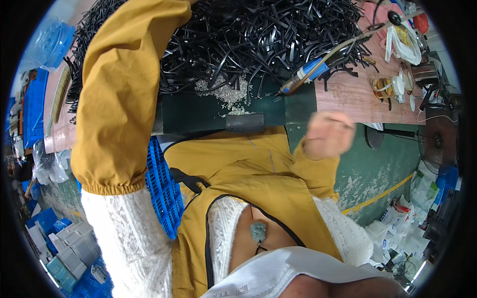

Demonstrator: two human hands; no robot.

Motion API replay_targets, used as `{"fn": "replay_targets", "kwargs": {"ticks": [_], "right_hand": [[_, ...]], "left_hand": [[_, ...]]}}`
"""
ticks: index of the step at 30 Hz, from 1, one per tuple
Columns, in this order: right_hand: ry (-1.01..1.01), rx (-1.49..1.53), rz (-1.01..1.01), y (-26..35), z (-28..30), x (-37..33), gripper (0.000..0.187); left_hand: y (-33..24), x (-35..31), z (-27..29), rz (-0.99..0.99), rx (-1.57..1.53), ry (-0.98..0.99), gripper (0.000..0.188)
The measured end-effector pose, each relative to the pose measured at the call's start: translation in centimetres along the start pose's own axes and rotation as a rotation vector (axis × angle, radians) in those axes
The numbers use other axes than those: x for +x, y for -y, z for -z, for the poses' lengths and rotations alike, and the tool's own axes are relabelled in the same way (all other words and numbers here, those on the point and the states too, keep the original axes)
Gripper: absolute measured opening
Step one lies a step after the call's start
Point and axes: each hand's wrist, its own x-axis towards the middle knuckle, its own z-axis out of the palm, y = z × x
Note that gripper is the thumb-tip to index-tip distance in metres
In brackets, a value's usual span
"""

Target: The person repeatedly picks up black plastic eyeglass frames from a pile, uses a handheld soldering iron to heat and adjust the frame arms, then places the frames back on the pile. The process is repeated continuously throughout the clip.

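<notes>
My left arm, in a mustard oversleeve (119,89), reaches up over a large heap of thin black strips (223,39); its hand lies beyond the upper edge of the picture. My right hand (329,135) is raised just in front of the table's near edge, smeared by motion, so its fingers cannot be made out. Near it, a blue-bodied tool (308,70) with a hose and a forked metal tip, like air nippers, rests on the dark green mat (191,111). Small clear bits (229,92) are piled between the heap and me.
A dark block (245,122) sits at the mat's near edge. To the right on the wooden table (343,102) stands a glass jar (382,87). A blue crate (161,186) is beside my lap, and a fan (437,141) is at the far right.
</notes>
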Motion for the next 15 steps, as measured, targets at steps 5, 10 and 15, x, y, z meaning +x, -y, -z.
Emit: {"fn": "replay_targets", "kwargs": {"ticks": [5,10,15], "right_hand": [[0.273,-0.573,-0.281,-3.9,-2.2,-2.3,0.013],[0.188,-0.636,-0.355,-4.6,-1.2,-3.0,0.007],[0.46,-0.881,-0.349,-5.8,-1.9,-4.2,0.005]], "left_hand": [[1.6,-1.9,1.1,0.247,-0.005,0.098,0.016],[-12.5,-12.5,7.5,0.757,-1.977,-0.547,0.033],[-30.3,-24.9,10.8,1.005,-2.154,-0.54,0.023]]}}
